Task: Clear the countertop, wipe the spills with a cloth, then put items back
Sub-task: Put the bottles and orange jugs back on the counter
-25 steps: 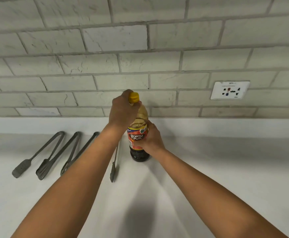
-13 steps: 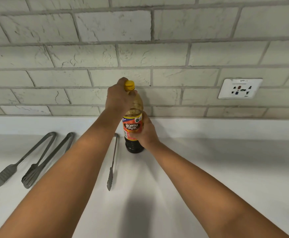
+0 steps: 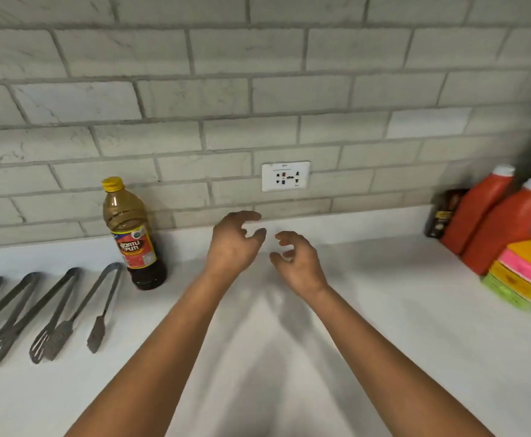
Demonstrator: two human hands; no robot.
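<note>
White tabletop [image 3: 384, 310] under grey brick tiles: both hands hover over it, left hand [image 3: 231, 244] and right hand [image 3: 299, 263], each grip loosely spread and holding nothing. Well left of them the soy sauce bottle [image 3: 131, 234] stands upright by the wall, just beside four tongs [image 3: 46, 310]. Far right stand two red bottles [image 3: 494, 219] and stacked sponges [image 3: 522, 272].

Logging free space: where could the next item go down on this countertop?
Bare countertop runs from the bottle right to the red bottles, below the socket, under both hands. Crowded: tongs on the left, sponges at the right edge.
</note>
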